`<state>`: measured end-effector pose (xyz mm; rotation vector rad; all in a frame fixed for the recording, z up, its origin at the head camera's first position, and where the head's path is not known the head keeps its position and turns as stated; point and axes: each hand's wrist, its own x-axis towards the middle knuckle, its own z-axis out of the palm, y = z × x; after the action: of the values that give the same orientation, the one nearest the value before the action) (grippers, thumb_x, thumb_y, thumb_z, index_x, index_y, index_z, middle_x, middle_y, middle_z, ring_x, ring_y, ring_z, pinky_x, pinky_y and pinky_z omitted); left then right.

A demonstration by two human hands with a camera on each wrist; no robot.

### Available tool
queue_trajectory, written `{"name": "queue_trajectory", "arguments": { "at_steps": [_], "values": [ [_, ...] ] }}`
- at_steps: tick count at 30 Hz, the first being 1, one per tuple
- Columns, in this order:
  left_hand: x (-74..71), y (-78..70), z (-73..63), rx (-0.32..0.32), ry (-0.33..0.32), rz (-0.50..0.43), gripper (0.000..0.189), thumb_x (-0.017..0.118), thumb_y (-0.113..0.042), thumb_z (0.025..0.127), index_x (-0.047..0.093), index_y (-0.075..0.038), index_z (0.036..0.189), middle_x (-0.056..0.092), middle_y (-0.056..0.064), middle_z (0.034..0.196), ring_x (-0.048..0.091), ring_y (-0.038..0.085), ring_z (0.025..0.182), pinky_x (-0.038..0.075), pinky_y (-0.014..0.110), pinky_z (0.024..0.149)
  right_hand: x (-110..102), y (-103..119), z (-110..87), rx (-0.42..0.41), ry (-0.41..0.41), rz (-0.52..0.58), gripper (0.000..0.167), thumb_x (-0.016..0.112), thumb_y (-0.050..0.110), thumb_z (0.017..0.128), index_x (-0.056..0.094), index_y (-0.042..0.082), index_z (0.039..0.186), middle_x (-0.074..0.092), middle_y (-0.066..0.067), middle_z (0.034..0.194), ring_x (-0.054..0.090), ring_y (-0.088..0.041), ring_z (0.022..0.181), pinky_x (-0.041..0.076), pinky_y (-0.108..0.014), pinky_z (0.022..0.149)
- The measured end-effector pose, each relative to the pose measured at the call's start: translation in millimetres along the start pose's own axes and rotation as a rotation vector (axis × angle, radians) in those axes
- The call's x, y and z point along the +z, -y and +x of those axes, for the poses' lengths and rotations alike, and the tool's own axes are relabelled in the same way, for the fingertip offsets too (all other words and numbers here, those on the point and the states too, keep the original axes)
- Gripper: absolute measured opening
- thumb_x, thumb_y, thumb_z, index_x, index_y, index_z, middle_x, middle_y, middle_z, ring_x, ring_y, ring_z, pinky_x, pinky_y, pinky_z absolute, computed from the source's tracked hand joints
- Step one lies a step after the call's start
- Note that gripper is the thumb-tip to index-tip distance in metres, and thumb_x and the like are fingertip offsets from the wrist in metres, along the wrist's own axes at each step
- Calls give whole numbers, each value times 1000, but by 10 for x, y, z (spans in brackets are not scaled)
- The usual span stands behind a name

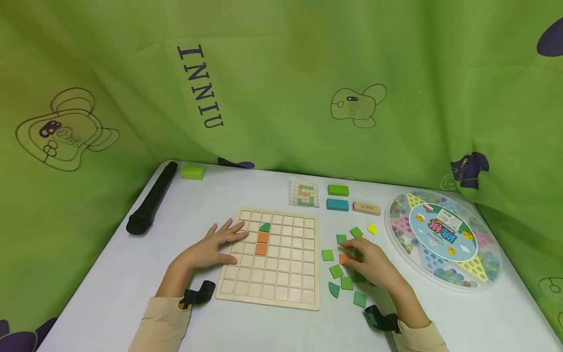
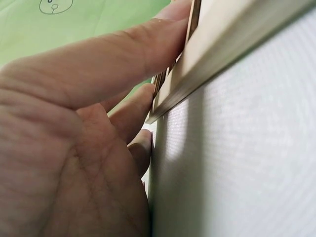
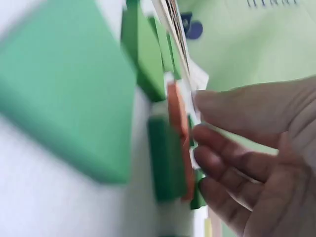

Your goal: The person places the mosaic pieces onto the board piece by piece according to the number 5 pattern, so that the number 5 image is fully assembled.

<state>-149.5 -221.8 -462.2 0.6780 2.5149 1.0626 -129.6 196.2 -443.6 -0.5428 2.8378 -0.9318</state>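
A wooden grid board (image 1: 281, 283) lies on the table with two orange square tiles (image 1: 261, 249) and a green quarter-round tile (image 1: 265, 227) in one column. Spread over its left edge, my left hand (image 1: 211, 248) touches the frame with thumb and fingers. To the right of the board my right hand (image 1: 367, 256) is over loose tiles, its fingers bent and a gap between thumb and forefinger. Close by its fingertips is an orange tile (image 3: 177, 106), partly hidden from the head view. Green square tiles (image 1: 327, 255) and a dark green quarter-round tile (image 1: 334, 289) lie around that hand.
A small pattern card (image 1: 303, 192) lies behind the board, beside green (image 1: 338, 190), blue (image 1: 337, 205) and wooden blocks (image 1: 367, 208). A round game box (image 1: 443, 239) occupies the right side. At left are a black microphone (image 1: 151, 200) and a light green block (image 1: 193, 172).
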Motion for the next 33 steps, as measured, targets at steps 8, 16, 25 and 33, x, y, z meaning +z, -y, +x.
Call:
{"name": "queue_trajectory", "arguments": {
  "at_steps": [8,16,25,33],
  "values": [
    [29,40,-51,31,-18,-10,69,73,-30,79,47,-14,141,23,12,156,1,42,145,-10,62,112,-26,33,11,-14,-6,-132,17,73,6,80,67,10,96,59,1,92,53,-12,82,50,-26,69],
    [30,7,5,15,7,-14,70,73,-27,79,45,-16,142,22,8,158,0,36,147,-11,58,114,168,579,198,-176,26,-17,24,72,17,83,68,13,106,65,4,103,62,-16,96,53,-35,82],
    [112,39,33,26,15,-31,69,72,-33,81,45,-14,142,22,10,157,1,38,146,-11,60,113,612,940,752,-303,229,-147,21,72,20,84,70,10,102,63,2,95,55,-9,84,50,-24,74],
    [20,0,-2,19,4,-5,69,72,-31,80,46,-14,142,23,10,157,2,38,146,-10,59,113,689,1019,805,-311,252,-194,29,74,25,82,68,10,107,60,1,98,53,-9,84,50,-23,75]
  ]
}}
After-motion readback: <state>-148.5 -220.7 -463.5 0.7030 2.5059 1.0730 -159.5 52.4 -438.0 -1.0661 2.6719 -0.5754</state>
